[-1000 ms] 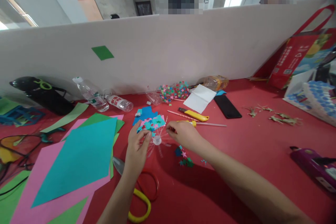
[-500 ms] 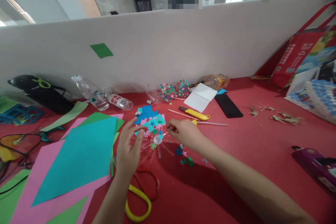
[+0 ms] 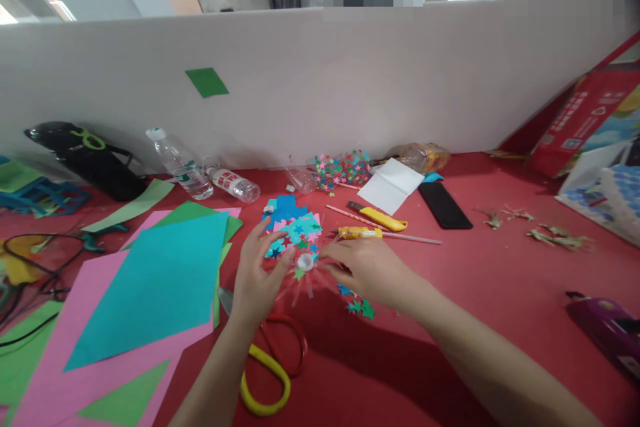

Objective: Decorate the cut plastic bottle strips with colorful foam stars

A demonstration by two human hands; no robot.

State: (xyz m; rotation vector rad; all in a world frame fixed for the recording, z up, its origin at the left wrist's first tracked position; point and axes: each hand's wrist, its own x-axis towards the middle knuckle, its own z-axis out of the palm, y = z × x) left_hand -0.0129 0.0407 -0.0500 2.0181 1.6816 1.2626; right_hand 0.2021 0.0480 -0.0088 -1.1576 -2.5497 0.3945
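Observation:
Both my hands work on a clear plastic bottle top cut into radiating strips (image 3: 304,267), lying on the red table (image 3: 450,293) with small paper stars stuck on it. My left hand (image 3: 257,280) has its fingers spread and touches the strips on the left side. My right hand (image 3: 367,270) pinches a strip on the right side. Loose paper stars (image 3: 357,303) lie just below my right hand. Blue and pink paper scraps (image 3: 287,217) sit just behind the bottle top.
Scissors with yellow and red handles (image 3: 267,363) lie under my left wrist. Coloured paper sheets (image 3: 145,293) cover the left. Behind lie a yellow utility knife (image 3: 380,217), glue tube (image 3: 357,233), star pile (image 3: 343,170), bottles (image 3: 177,163), black phone (image 3: 444,205), white paper (image 3: 391,185). A glue gun (image 3: 607,330) sits right.
My left hand opened and slid along the strips; my right hand dropped lower onto the right strips. The view shifted slightly, bringing the glue tube into sight.

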